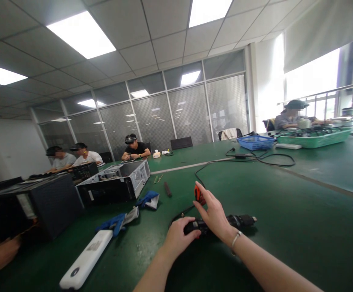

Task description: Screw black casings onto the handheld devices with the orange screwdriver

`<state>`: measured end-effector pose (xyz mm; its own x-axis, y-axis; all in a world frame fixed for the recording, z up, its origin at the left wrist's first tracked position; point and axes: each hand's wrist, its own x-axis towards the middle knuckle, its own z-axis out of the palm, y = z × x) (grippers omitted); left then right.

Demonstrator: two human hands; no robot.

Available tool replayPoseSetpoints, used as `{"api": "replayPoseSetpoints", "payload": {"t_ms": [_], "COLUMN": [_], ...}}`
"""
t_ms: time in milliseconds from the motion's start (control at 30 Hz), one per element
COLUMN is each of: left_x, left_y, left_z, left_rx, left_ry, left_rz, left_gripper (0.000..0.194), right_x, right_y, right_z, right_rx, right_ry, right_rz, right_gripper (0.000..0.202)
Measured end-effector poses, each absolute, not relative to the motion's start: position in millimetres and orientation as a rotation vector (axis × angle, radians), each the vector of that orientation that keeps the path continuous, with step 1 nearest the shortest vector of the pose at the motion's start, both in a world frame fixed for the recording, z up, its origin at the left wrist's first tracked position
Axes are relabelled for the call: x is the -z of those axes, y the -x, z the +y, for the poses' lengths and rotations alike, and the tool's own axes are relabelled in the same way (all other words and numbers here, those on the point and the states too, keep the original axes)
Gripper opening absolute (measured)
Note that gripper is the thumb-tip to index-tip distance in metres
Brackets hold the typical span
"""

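A black cylindrical tool [240,221] lies on the green table [270,251] in front of me, its tip pointing right. My left hand [181,235] is wrapped round its left part. Above the tool, my right hand [213,211] has its fingers stretched up beside an orange and black piece [198,194]; the fingers are apart, and whether they touch the piece is unclear. A black cable [199,174] runs from behind the hands to the far side of the table.
Blue and grey gloves [118,222], a white oblong device [87,259], a dark bar [167,189] and an open computer case [115,182] are left. A blue basket [255,142] and green tray [319,140] stand far right. Several people sit around; a person's hand [1,253] is at left.
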<state>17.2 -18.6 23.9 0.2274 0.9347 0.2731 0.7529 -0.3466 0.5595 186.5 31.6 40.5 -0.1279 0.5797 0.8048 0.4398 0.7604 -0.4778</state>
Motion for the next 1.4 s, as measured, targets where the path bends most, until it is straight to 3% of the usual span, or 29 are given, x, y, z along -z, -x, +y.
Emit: {"api": "replayPoseSetpoints", "payload": {"t_ms": [933, 1167, 1400], "left_x": [-25.5, -23.5, -26.5], "left_y": [-15.3, -6.4, -5.4], "left_z": [-20.2, -16.3, -15.3], "left_rx": [-0.819, -0.778, -0.761], "left_ry": [-2.198, -2.217, -2.169], "left_rz": [1.559, 1.485, 1.513], "left_gripper": [0.045, 0.061, 0.063], "right_x": [-36.8, -36.3, -38.1], "right_y": [-187.3, -185.8, -186.4], "right_z": [34.3, 30.2, 28.0], "right_rx": [-0.163, -0.234, -0.198], "right_ry": [0.801, 0.781, 0.719], "right_rz": [-1.725, -1.731, -1.649], "right_gripper": [0.062, 0.062, 0.057]}}
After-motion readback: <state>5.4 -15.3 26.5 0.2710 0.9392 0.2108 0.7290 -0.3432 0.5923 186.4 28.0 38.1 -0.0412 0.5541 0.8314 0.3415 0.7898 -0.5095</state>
